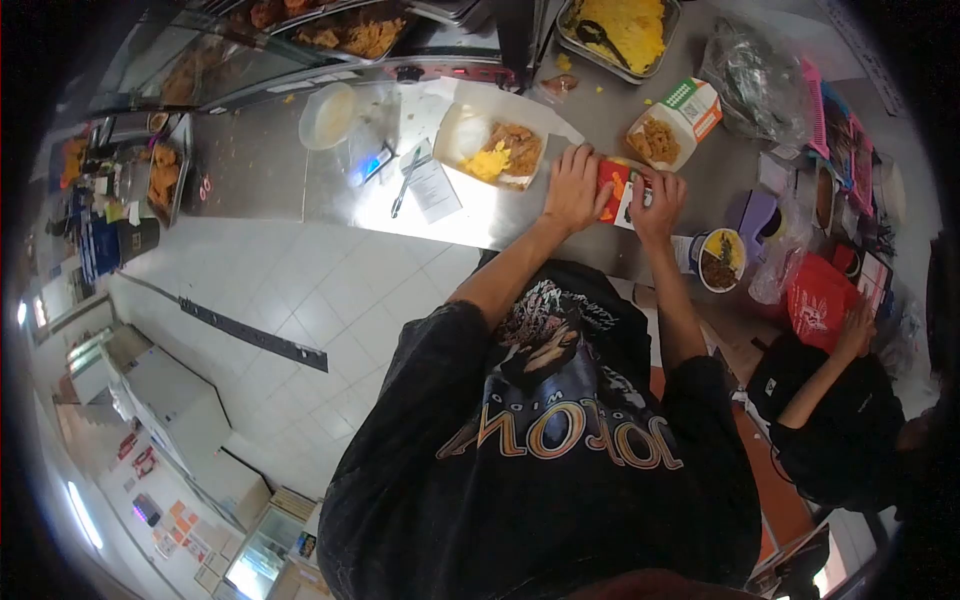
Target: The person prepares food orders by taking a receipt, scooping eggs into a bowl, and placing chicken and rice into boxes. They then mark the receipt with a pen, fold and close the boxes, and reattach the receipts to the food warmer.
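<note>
My left hand (575, 190) and my right hand (658, 207) are both on a small red-and-white printed food box (618, 192) near the counter's front edge. The left fingers curl along its left side, while the right fingers bend over its right end. Just left of my left hand stands an open paper food box (465, 125) holding white rice, yellow scrambled egg and browned chicken pieces. Beyond my right hand is another open box (702, 103), green, white and orange, with brown crumbly food inside.
A round tub (738, 264) of yellow and dark food sits at right, near a purple object (758, 213). A tray of yellow food (677, 38) is at the back. Leftward lie a receipt (435, 192), a pen (405, 183) and a translucent bowl (330, 115). A co-worker's hand (857, 328) is beside a red bag (818, 303).
</note>
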Action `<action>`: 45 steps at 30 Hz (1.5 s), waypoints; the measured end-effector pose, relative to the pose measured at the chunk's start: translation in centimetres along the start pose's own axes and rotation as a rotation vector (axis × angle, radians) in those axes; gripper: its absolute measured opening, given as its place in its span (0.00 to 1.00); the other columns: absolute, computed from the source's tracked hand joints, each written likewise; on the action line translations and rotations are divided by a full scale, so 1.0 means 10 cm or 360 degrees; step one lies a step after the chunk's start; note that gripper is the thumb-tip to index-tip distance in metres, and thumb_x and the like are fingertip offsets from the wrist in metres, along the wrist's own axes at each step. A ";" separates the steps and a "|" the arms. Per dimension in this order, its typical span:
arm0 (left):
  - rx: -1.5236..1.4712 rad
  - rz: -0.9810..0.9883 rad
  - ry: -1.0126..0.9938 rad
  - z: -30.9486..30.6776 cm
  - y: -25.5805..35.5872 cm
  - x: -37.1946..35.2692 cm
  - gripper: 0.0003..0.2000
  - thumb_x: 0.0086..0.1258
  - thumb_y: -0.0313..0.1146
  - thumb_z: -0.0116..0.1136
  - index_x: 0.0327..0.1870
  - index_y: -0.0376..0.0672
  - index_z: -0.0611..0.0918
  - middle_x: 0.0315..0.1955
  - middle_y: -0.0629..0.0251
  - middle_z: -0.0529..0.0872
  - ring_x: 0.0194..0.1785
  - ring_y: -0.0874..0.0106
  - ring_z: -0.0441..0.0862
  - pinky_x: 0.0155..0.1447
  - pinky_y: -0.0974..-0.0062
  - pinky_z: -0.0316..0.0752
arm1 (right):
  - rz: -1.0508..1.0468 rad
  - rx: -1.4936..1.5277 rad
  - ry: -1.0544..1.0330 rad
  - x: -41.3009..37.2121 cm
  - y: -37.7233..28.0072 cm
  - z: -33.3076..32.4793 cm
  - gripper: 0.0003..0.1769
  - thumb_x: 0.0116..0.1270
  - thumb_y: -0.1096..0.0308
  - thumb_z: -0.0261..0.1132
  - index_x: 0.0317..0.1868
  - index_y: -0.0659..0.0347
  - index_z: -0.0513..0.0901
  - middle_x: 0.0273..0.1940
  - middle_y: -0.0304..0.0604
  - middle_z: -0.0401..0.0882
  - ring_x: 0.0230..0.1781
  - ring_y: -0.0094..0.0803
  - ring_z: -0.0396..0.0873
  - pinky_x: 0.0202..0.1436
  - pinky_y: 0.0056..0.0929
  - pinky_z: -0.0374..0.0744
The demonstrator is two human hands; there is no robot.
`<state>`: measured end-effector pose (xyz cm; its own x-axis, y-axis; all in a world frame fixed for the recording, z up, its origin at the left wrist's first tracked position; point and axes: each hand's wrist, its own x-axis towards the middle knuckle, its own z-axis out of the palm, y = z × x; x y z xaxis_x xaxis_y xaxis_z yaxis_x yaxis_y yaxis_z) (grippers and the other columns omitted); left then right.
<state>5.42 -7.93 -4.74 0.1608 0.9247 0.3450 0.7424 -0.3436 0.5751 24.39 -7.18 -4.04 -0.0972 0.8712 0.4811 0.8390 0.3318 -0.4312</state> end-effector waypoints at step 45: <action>-0.0473 -0.0529 -0.0807 -1.05 -0.96 -0.28 0.36 0.68 0.46 0.65 0.68 0.35 0.62 0.49 0.27 0.80 0.55 0.33 0.80 0.59 0.43 0.77 | 0.0689 0.0274 -0.0384 0.60 -1.38 1.31 0.32 0.77 0.52 0.59 0.71 0.67 0.68 0.63 0.64 0.77 0.63 0.59 0.78 0.65 0.49 0.76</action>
<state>-9.00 -8.93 -3.47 0.2942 0.9264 -0.2348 0.6062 0.0091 0.7952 5.20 -1.78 -5.21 0.1011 0.9936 0.0502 0.7315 -0.0400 -0.6807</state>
